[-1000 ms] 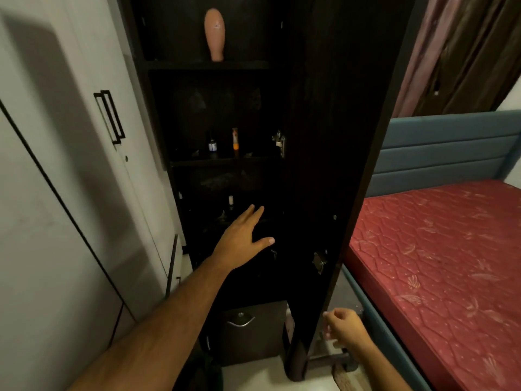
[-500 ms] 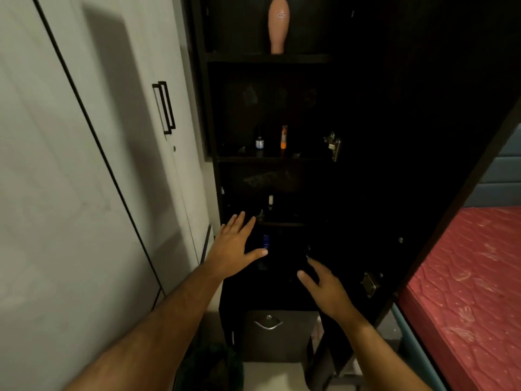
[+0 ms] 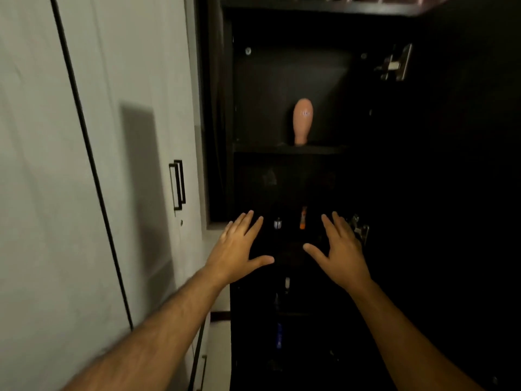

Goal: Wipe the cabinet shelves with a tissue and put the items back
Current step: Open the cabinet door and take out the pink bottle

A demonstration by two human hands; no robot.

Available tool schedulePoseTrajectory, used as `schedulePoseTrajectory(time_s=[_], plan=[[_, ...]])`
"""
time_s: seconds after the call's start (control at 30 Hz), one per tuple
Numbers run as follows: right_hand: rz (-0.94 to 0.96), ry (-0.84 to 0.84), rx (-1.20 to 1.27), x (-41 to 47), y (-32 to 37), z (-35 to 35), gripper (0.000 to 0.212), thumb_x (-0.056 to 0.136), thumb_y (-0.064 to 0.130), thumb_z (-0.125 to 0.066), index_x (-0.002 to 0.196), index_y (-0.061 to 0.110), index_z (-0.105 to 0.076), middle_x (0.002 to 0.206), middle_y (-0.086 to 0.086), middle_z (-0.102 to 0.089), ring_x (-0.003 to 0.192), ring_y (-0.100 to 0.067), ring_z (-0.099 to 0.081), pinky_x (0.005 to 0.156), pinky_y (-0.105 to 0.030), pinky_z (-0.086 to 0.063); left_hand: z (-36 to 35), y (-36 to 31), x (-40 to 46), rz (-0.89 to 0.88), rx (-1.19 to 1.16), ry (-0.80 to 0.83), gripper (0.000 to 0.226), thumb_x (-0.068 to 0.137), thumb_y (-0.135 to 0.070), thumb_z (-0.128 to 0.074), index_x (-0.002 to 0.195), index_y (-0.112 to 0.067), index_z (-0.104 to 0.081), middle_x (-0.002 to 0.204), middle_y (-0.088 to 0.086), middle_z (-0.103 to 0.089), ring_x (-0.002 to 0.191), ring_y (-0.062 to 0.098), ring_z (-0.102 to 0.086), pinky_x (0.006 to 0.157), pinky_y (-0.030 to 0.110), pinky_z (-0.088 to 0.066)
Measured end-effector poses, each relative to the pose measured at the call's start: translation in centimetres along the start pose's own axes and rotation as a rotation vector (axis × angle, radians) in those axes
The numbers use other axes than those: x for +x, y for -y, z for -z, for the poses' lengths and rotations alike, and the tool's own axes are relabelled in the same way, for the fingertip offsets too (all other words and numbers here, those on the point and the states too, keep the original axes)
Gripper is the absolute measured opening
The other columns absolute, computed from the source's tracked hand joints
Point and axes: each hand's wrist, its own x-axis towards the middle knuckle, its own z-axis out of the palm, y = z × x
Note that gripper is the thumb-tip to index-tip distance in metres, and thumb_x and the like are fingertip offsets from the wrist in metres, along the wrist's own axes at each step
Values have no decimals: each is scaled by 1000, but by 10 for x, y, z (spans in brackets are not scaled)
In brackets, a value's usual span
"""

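barely begun, by the look of it: left hand [image 3: 239, 249] and right hand [image 3: 339, 251] spread flat, holding nothing, before the dark cabinet [image 3: 282, 80]; no tissue visible; pink bottle [image 3: 302, 121] and small items [image 3: 303, 218] still on shelves, unwiped

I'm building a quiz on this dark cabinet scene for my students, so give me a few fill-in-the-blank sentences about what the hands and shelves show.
1. Both the left hand and the right hand have fingers spread and hold ____.
2. The peach-coloured rounded plastic bottle stands on the shelf ____ the hands.
3. The small orange tube shows between the two ____.
4. The black double door handle sits on the ____ wardrobe door.

Missing words: nothing; above; hands; white
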Motion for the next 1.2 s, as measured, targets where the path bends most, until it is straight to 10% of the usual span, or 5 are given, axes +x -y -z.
schedulePoseTrajectory(time_s=[0.53,0.8,1.2], plan=[[87,-356,104,182,51,118,65,88,39,-64,144,19,-38,146,-4,-44,134,-23,-40,107,-40,-39,133,1,173,-169,201,-343,94,83,-72,-49,154,-20,-18,159,7,-25,145,23,-26,120,39,-19],[-102,-148,598,251,45,125,48,86,23,-70,129,12,-52,107,-8,-63,99,-23,-62,78,-30,-49,158,-6,225,-45,168,-289,55,93,-55,-52,138,-24,-51,133,-2,-58,122,17,-53,110,38,-37],[36,117,721,273,54,113,30,85,13,-70,113,11,-59,106,-21,-67,86,-25,-64,64,-29,-49,143,-34,273,155,-325,-255,35,91,-37,-63,125,-25,-63,113,-7,-70,102,10,-64,93,32,-51]])
